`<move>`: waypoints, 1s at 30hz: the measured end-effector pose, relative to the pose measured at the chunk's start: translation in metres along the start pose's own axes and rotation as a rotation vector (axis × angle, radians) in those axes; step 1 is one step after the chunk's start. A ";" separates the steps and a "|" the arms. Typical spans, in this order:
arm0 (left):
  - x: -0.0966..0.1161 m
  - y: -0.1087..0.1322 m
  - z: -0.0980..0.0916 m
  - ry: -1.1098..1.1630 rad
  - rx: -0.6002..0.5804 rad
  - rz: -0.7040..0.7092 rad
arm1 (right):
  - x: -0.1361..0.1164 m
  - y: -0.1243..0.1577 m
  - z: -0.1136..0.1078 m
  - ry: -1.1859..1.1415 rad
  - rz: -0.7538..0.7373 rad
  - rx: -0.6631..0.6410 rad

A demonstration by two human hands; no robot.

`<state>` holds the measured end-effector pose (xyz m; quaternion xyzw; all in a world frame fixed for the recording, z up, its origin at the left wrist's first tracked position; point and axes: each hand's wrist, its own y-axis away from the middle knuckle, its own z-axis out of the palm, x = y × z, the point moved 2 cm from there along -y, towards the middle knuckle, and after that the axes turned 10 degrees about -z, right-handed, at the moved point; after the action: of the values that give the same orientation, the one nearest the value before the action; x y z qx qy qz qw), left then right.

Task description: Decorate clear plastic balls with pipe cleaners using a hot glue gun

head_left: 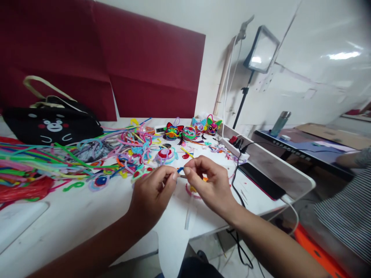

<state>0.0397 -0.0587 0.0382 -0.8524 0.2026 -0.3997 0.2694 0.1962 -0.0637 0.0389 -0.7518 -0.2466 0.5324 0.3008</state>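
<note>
Near the middle of the view, my left hand [153, 193] and my right hand [208, 183] meet over the white table. Between their fingertips is a short blue piece of pipe cleaner [180, 169], pinched from both sides; most of it is hidden by the fingers. Under my right hand, a pink curved piece [195, 196] and a clear strip [188, 212] are partly covered. Just beyond the hands, a yellow stick [187, 153] points away. To the left lies a blue and lilac pipe cleaner shape [100, 181].
Loose pipe cleaners [66, 158] pile up at left beside a black bag [52, 123]. Several colourful animal-head ornaments [173, 132] stand at the back. Right: a phone [261, 179] with cables, a power strip [236, 148], a tall lamp [262, 50] and a person in a striped top [348, 212].
</note>
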 end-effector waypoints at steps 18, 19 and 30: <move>-0.080 0.004 0.013 0.330 -0.253 -0.556 | 0.037 0.080 -0.067 0.625 0.065 -0.230; -0.081 0.003 0.013 0.351 -0.255 -0.570 | 0.035 0.082 -0.066 0.658 0.044 -0.223; -0.083 0.008 0.020 0.464 -0.305 -0.600 | 0.053 0.061 -0.049 1.004 0.073 -0.616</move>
<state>0.0043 -0.0127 -0.0253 -0.7912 0.0573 -0.6075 -0.0414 0.2625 -0.0795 -0.0267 -0.9726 -0.1910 0.0251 0.1301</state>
